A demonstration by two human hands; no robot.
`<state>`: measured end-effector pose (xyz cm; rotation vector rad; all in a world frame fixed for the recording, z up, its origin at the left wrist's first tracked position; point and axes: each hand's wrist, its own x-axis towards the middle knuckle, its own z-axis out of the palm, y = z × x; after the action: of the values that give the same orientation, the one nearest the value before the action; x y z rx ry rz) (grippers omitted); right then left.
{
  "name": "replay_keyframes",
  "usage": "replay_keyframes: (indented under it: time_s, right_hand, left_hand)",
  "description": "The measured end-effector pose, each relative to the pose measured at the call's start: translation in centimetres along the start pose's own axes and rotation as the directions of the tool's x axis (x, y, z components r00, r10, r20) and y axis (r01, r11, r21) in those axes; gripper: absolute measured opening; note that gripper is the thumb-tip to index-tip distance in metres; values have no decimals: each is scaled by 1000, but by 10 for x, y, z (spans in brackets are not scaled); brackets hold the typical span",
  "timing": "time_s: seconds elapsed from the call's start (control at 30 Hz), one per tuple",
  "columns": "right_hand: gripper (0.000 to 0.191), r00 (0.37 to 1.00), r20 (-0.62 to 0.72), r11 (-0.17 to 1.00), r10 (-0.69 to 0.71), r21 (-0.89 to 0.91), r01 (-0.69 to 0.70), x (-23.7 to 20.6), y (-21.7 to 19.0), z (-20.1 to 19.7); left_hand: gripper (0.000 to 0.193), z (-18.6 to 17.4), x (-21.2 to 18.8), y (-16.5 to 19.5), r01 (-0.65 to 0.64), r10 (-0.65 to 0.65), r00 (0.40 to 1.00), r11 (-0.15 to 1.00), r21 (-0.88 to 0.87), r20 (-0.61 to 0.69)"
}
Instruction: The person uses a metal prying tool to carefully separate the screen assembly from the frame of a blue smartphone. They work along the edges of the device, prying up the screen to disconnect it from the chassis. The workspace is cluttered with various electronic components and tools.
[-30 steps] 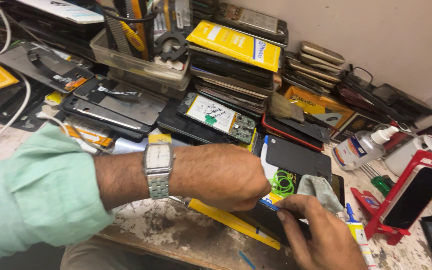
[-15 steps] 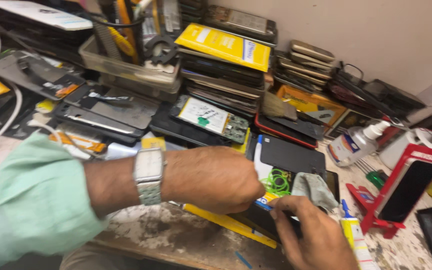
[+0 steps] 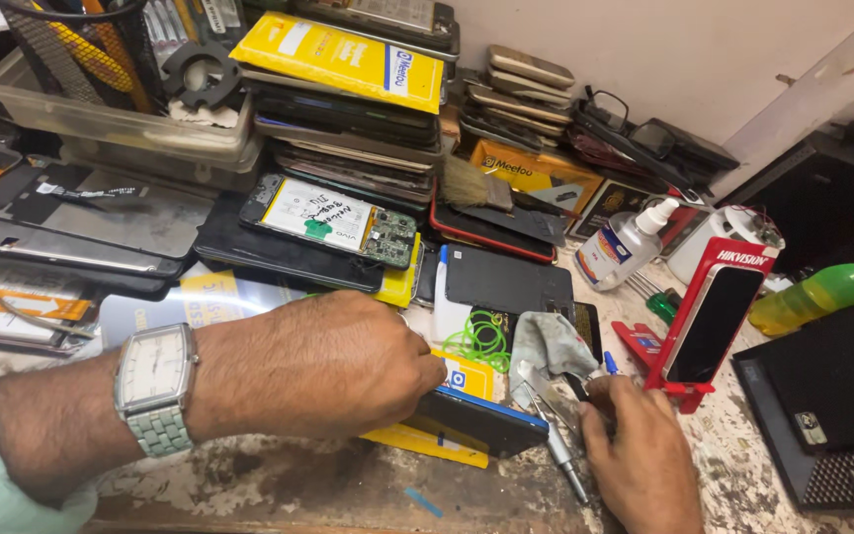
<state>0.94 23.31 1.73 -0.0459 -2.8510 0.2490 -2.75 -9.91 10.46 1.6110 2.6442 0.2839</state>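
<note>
Our left hand, a silver wristwatch on its wrist, presses down on the near end of a dark smartphone that lies tilted on the worn workbench, its fingers curled over the phone's edge and clamping it in place; our right hand sits just right of the phone, fingers pinched around a slim metal tool whose shaft rests beside the phone's right corner; under the phone lies a yellow card, partly covered; just behind the phone we see a coil of green wire and a crumpled grey cloth; right of the phone stands a red phone stand holding a black handset, and behind that a white squeeze bottle and a green bottle; behind the phone, further back, an opened handset with its circuit board bare lies on a black slab, and beyond it rises a stack of phones topped by a yellow box; far left of the phone, a clear plastic tray carries a wire-mesh basket.
</note>
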Motion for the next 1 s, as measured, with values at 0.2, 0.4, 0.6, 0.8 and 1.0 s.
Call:
replay_keyframes:
  time_s: [0.2, 0.4, 0.6, 0.8, 1.0]
  right_hand:
    - [14, 959, 274, 996, 75, -61, -60, 5, 25, -3]
    - [17, 875, 477, 805, -89, 551, -219, 24, 113, 0]
    - [23, 918, 236, 419, -318, 904, -87, 15, 184, 33]
    - [19, 999, 39, -38, -32, 998, -40, 3, 174, 52]
    - [18, 996, -70, -140, 48, 987, 76, -2, 140, 41]
  left_hand:
    - [15, 5, -3, 1, -9, 8, 998, 1000, -16, -54]
    - [12, 7, -5, -1, -51, 49, 991, 999, -13, -123]
    - [14, 10, -8, -1, -53, 46, 990, 998, -46, -136]
    - [16, 11, -6, -2, -49, 46, 990, 999, -18, -131]
    - [16, 15, -8, -4, -76, 71, 982, 997, -23, -174]
